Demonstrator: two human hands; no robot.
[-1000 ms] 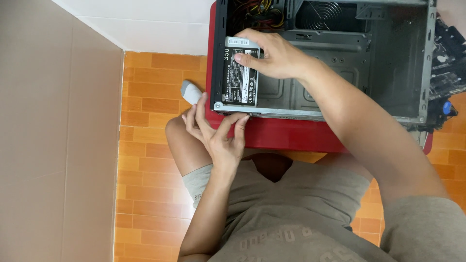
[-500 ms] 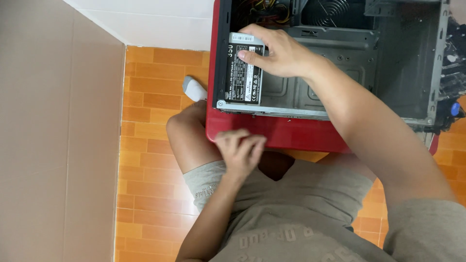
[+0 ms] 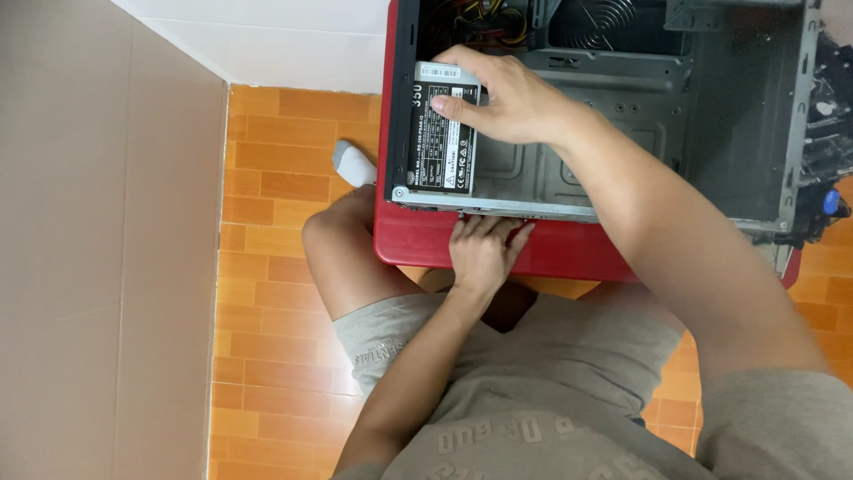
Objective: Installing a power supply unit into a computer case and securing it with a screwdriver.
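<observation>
An open grey computer case (image 3: 746, 133) lies on a red table (image 3: 418, 244) in front of me. My right hand (image 3: 506, 98) grips a power supply unit (image 3: 440, 142) with a black label, which sits in the case's left corner. My left hand (image 3: 484, 249) rests flat with fingers spread on the red table, its fingertips touching the case's near bottom edge. Coloured cables (image 3: 475, 13) and a round fan grille (image 3: 604, 22) show at the top of the case.
I sit with bare knees under the table, on an orange tiled floor (image 3: 275, 178). A white-socked foot (image 3: 354, 164) shows left of the table. A beige wall (image 3: 98, 249) fills the left side. Dark parts with a blue piece (image 3: 831, 203) lie at the right edge.
My left hand dropped from the case's lower left corner to my lap, then rose again to the case's near edge. My right hand stays on the power supply.
</observation>
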